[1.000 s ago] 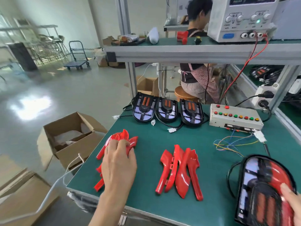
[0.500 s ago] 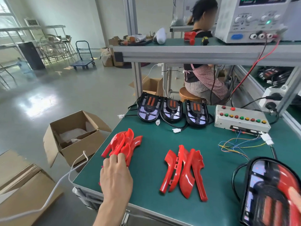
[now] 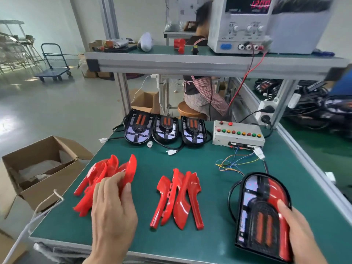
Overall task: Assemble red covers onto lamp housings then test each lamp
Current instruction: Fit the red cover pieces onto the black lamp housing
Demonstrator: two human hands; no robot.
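My left hand lies over a pile of red covers at the table's left front, its fingers closed around one red cover that tilts up off the pile. A second pile of red covers lies in the middle. At the right front my right hand grips a black lamp housing that has a red cover fitted along its right side. Three bare lamp housings stand in a row at the back.
A grey test box with coloured buttons and loose wires sits at the back right. A power supply stands on the shelf above. An open cardboard box is on the floor to the left. A person sits behind the bench.
My left hand has closed on a red cover and tipped it up from the pile. My right hand has come further onto the lamp housing, which has shifted left and up.
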